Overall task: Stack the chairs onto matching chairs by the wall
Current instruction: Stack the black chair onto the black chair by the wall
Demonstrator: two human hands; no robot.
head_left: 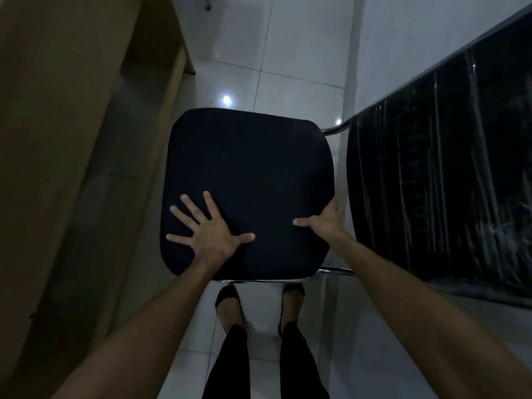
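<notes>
Chair (247,185), black padded seat, sits directly in front of the person on the tiled floor (288,67), chrome frame showing at its near edge, feet just behind it. Left hand (211,231) lies flat on the seat, fingers spread and straight, pressing rather than gripping. Right hand (326,218) has its grip clamped on the seat's right edge, thumb on top, fingers wrapped round the side. To the right, just beside it, a black plastic-wrapped chair back (437,174) against the wall (417,30); whether the seat already rests on a matching chair underneath I can't tell. Judging: seating/aligning step or about to lift. Next move needs the left hand on an edge too, then square the frame over the stack.
</notes>
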